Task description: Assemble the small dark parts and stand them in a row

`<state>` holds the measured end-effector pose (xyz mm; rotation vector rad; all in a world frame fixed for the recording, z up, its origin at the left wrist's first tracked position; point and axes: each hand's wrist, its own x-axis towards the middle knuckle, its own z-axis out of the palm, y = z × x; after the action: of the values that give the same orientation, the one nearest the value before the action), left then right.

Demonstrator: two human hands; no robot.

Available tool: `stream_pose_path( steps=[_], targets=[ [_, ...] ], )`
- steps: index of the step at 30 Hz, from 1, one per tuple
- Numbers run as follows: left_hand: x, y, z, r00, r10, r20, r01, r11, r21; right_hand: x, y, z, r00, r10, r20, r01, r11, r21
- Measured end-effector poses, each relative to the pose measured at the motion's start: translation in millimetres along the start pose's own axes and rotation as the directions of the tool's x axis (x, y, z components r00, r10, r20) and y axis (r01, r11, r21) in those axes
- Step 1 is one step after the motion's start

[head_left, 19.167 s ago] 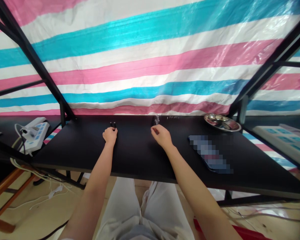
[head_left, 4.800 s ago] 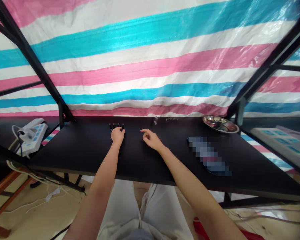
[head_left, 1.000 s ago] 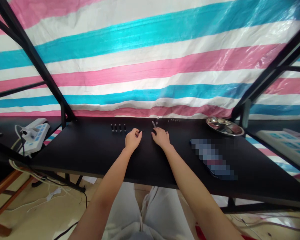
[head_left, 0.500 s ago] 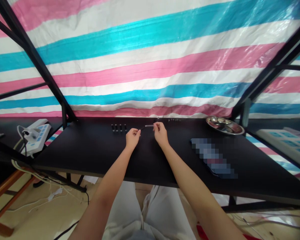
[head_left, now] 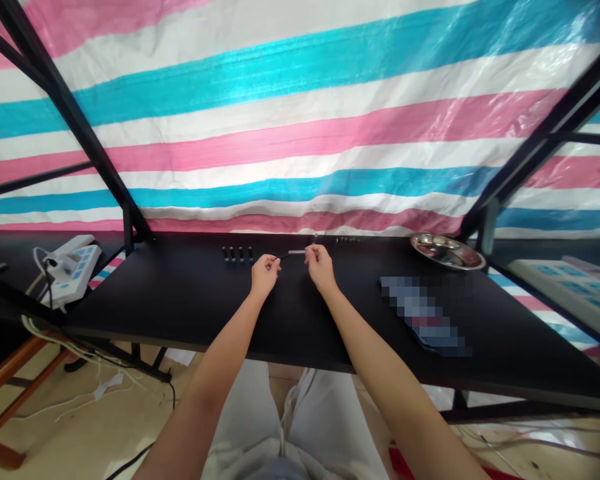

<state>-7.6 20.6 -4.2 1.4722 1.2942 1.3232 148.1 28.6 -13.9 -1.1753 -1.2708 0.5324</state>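
Above the black table, both hands pinch a slim pen-like stick (head_left: 296,253), held level between them. Its right stretch is silver-grey and its left stretch is dark; whether these are one piece or two I cannot tell. My left hand (head_left: 265,275) is closed on the dark end. At the grey end, the fingers of my right hand (head_left: 321,269) are closed and cover the tip. Left of my left hand stand or lie several short black cylinders with pale ends (head_left: 241,255) in a row. Just behind my right hand is a small dark and clear object (head_left: 315,238), partly hidden.
Several tiny pieces (head_left: 349,239) lie along the back edge of the black table (head_left: 180,300). A round metal tray (head_left: 447,251) sits at the back right, with a pixelated blue item (head_left: 424,315) in front. Power strips (head_left: 80,272) rest on the left.
Both hands keep their grip on the pen-like stick in nearly the same place. The view has shifted very slightly; nothing else visibly moved.
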Motion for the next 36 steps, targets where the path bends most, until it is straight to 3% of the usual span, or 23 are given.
stream_pose_path(
  steps=[6,12,23,36],
  targets=[
    [0,4,-1.4,1.0,-0.003,0.007,0.004,0.999,-0.039,0,1,1,1.0,-0.018,-0.005,0.019,0.997,0.079],
    [-2,10,-2.5,1.0,-0.013,0.0,0.013,0.998,-0.069,-1,-2,-1,0.999,-0.039,0.019,0.038,0.998,0.056],
    [-4,11,-0.6,0.996,0.08,-0.03,-0.084,0.986,-0.144,-5,-6,-2,0.998,-0.055,0.037,0.057,0.996,-0.069],
    [-8,10,2.4,0.994,0.056,0.099,-0.041,0.989,-0.142,-1,-1,0,0.997,0.01,-0.071,-0.005,0.998,0.065]
  ],
)
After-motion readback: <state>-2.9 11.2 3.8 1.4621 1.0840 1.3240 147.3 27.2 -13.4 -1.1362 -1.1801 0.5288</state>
